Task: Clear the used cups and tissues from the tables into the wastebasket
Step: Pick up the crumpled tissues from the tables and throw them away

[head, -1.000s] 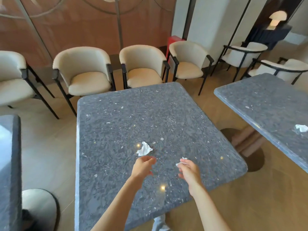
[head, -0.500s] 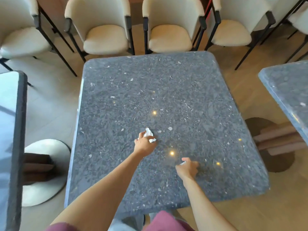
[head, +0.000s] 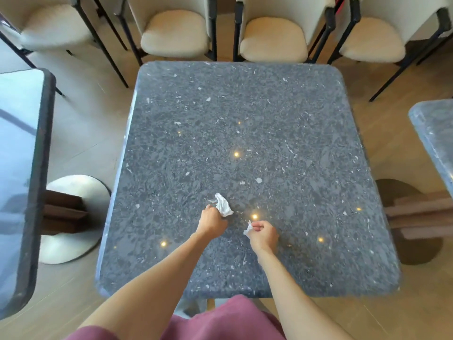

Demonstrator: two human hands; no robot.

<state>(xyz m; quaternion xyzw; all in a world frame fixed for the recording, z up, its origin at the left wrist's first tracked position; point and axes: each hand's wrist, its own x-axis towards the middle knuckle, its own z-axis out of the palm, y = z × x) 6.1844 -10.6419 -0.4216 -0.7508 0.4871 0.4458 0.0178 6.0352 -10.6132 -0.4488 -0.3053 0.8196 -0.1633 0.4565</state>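
Observation:
A crumpled white tissue (head: 223,205) is gripped by my left hand (head: 212,220) just above the dark speckled stone table (head: 245,123), near its front middle. My right hand (head: 262,235) is curled round a smaller white tissue scrap (head: 248,229), which pokes out by the thumb. Both hands hover close together over the tabletop. No cup and no wastebasket are in view.
Several cream chairs (head: 175,33) with black legs line the far edge of the table. Another glossy table (head: 22,168) stands on the left with a round metal base (head: 73,217). A third stone table's corner (head: 434,133) is at the right.
My left hand has closed on the crumpled tissue and raised it off the table. My right hand moved closer to the left, still holding its scrap. The view tilted further down.

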